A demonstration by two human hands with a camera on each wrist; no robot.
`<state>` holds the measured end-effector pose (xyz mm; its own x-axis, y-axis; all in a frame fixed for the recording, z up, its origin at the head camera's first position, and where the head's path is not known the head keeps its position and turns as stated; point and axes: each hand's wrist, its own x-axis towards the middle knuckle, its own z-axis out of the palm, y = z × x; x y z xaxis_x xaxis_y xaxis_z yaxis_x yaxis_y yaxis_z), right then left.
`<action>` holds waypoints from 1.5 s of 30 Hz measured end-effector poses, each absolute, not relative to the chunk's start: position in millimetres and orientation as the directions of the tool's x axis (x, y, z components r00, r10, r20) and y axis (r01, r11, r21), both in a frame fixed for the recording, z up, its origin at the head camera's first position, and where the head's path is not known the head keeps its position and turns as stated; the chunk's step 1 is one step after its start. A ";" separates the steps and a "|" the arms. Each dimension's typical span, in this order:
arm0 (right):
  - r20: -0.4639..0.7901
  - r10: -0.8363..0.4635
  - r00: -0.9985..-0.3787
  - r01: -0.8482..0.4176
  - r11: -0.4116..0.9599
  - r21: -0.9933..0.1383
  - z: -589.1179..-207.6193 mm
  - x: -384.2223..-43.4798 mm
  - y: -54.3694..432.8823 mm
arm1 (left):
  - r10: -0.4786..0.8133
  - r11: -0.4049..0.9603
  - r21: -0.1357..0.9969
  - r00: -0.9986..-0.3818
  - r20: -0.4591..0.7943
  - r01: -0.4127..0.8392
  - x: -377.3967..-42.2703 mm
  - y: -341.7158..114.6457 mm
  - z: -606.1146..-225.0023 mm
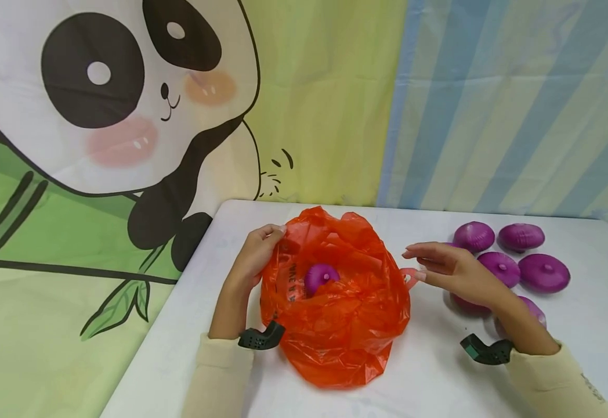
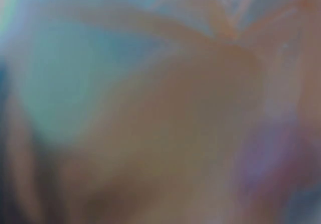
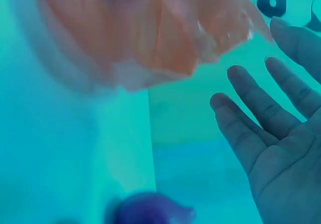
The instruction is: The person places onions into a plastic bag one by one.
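A red plastic bag (image 1: pixel 335 325) stands with its mouth open on the white table, a purple onion (image 1: pixel 321 278) visible inside. My left hand (image 1: pixel 257 252) pinches the bag's left rim between thumb and fingers. The left wrist view is too blurred to make out more. On the other side, my right hand (image 1: pixel 450 268) is beside the bag's right handle loop (image 1: pixel 410 277), its fingers extended and holding nothing. In the right wrist view that hand's fingers (image 3: pixel 261 108) are spread, apart from the bag (image 3: pixel 150 38).
Several more purple onions (image 1: pixel 544 273) lie on the table (image 1: pixel 586 342) at the right, some partly hidden behind my right hand and forearm. Behind the table hangs a curtain (image 1: pixel 330 104) printed with a panda and stripes.
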<state>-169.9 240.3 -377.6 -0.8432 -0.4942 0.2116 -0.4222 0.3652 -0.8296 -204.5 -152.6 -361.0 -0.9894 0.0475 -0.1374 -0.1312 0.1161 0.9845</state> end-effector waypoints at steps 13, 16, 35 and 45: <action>0.197 -0.409 -0.891 -0.397 0.491 -0.776 -372.6 -134.0 302.8 | 0.014 0.109 0.990 -0.996 -0.089 -0.087 -203.1 -151.1 -359.5; 0.198 -0.382 -0.903 -0.388 0.523 -0.759 -374.5 -122.8 320.3 | 0.020 0.097 0.992 -0.996 -0.087 -0.084 -202.9 -150.4 -359.6; 0.252 -0.128 -0.959 -0.274 0.636 -0.721 -421.6 -81.9 402.1 | 0.018 0.117 0.989 -0.996 -0.091 -0.088 -203.2 -149.9 -359.9; 0.171 -0.105 -0.980 -0.197 0.658 -0.727 -439.5 -78.1 407.8 | 0.024 0.105 0.990 -0.995 -0.096 -0.093 -205.4 -147.9 -361.3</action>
